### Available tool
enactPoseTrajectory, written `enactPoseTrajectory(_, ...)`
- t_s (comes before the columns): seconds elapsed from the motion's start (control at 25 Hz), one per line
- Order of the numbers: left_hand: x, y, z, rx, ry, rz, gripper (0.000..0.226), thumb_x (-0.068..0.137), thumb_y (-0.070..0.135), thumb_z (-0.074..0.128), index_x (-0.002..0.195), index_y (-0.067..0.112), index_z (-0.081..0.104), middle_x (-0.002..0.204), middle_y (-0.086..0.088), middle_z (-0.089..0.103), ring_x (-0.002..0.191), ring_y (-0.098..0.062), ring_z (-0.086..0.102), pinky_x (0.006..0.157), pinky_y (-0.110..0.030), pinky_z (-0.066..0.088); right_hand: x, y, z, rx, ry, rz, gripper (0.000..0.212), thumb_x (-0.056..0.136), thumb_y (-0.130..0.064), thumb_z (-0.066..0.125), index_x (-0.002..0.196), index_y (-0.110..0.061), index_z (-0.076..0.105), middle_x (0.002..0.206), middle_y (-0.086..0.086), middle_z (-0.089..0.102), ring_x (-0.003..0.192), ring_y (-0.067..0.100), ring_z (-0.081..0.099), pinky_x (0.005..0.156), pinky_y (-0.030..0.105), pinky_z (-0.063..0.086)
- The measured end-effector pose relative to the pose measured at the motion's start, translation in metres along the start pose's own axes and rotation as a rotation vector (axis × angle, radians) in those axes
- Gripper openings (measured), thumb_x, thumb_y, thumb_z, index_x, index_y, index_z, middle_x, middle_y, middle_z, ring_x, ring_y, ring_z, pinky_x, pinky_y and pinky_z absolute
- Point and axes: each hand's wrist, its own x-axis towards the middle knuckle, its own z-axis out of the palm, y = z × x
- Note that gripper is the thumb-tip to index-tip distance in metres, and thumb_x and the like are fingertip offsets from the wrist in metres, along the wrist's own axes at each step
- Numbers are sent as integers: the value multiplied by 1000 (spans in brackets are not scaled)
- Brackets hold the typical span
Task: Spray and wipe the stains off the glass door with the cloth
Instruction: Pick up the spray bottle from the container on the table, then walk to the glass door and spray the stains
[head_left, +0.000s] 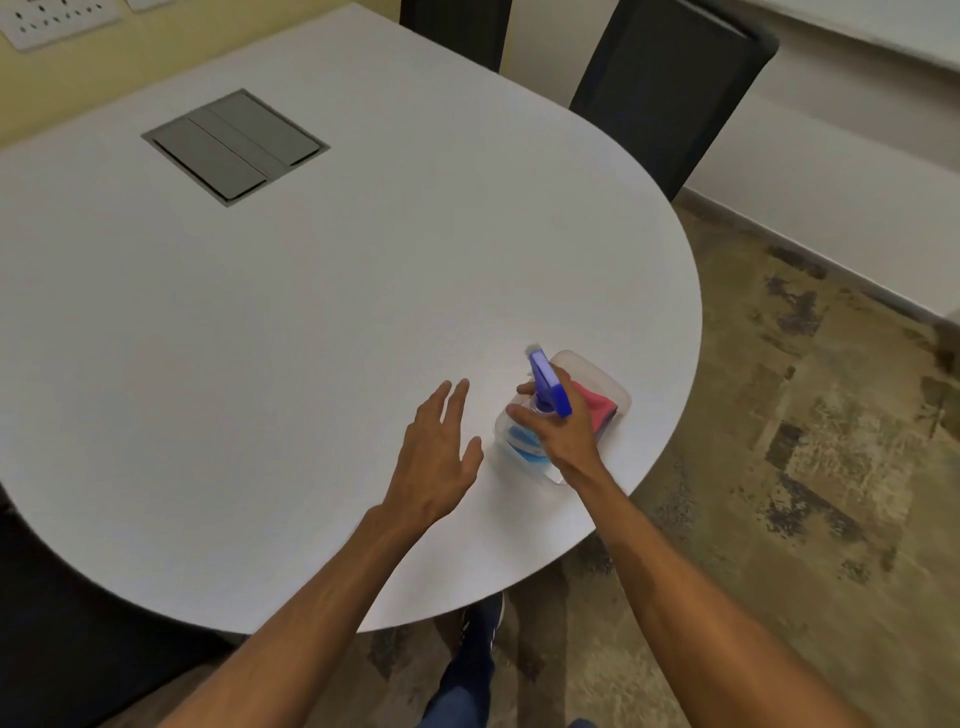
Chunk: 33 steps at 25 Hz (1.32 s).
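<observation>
Sharing a tub (597, 365) with cloth (598, 406), spray bottle (548, 387) is clasped by right grip (563, 436); left grip (436, 462) splayed.

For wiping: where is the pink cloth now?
Head view: the pink cloth lies in the clear plastic tray near the white table's right edge, behind the right hand.

The left forearm (311, 613) and right forearm (691, 597) are bare as far as they show, as are the left hand (436, 457) and right hand (563, 434). One leg wears blue trousers (460, 686). Its dark navy shoe (485, 618) seems to have pale stripes on its side.
</observation>
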Motion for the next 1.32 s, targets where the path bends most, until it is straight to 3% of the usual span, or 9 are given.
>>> enactPoseTrajectory(0.12, 7, -4, 3, -15, -28, 2, 73, 101, 37, 50, 160, 29, 8, 170, -1, 12, 156, -23, 17, 126, -43, 23, 3, 0, 6, 55, 63, -16, 37, 93, 0, 72, 120, -18, 56, 93, -3, 61, 84, 16, 61, 75, 16, 58)
enactPoseTrajectory(0.28, 15, -4, 1, -59, -42, 27, 74, 102, 35, 50, 160, 28, 5, 170, 0, 11, 156, -22, 16, 126, -42, 20, 4, -12, 3, 80, 88, -6, 30, 95, 0, 69, 118, -11, 53, 94, 4, 58, 81, 17, 59, 65, 11, 56)
enactPoseTrajectory(0.36, 19, 2, -4, -65, -41, 57, 75, 101, 35, 51, 160, 28, 5, 170, -1, 11, 156, -23, 16, 126, -43, 20, 5, -20, -1, 29, 117, -51, 33, 94, -6, 72, 116, -20, 52, 97, 5, 59, 80, 13, 60, 70, 16, 57)
enactPoseTrajectory(0.48, 24, 16, -13, -112, -23, 119, 77, 100, 37, 51, 159, 31, 1, 170, 2, 8, 156, -22, 15, 127, -46, 19, 8, -30, -8, 3, 187, -114, 38, 92, -9, 76, 118, -25, 53, 103, 0, 62, 85, 12, 63, 76, 7, 54)
enactPoseTrajectory(0.68, 29, 47, -21, -153, -21, 223, 78, 91, 60, 40, 150, 45, -10, 170, 8, 3, 156, -21, 13, 125, -45, 14, 7, -50, -31, 53, 242, -212, 46, 94, -6, 72, 129, -24, 49, 124, -6, 62, 100, 5, 65, 86, 4, 51)
enactPoseTrajectory(0.84, 30, 66, -11, -141, -31, 290, 82, 96, 55, 50, 149, 48, -13, 170, 9, 4, 156, -22, 15, 125, -50, 20, -4, -46, -54, 55, 299, -209, 41, 95, -13, 72, 128, -25, 51, 112, -19, 63, 98, 8, 66, 86, 8, 53)
enactPoseTrajectory(1.04, 6, 101, 3, -216, -85, 423, 80, 95, 49, 54, 150, 46, -4, 169, 9, 10, 154, -21, 22, 118, -34, 19, -45, -40, -99, 50, 361, -185, 34, 93, -15, 76, 119, -8, 56, 90, 7, 68, 78, 16, 67, 75, 17, 57)
enactPoseTrajectory(1.12, -9, 118, 11, -231, -122, 479, 81, 91, 52, 54, 153, 41, 2, 168, 8, 14, 151, -20, 27, 119, -37, 25, -69, -37, -120, 37, 391, -180, 29, 92, -12, 77, 111, -6, 56, 82, 15, 67, 71, 23, 66, 70, 19, 57)
enactPoseTrajectory(1.32, -56, 167, 43, -138, -166, 607, 89, 96, 33, 62, 159, 32, 0, 168, 5, 16, 149, -21, 33, 119, -40, 30, -149, -22, -174, -52, 558, -160, 21, 94, -14, 73, 107, -13, 57, 82, 8, 67, 67, 15, 64, 67, 19, 57)
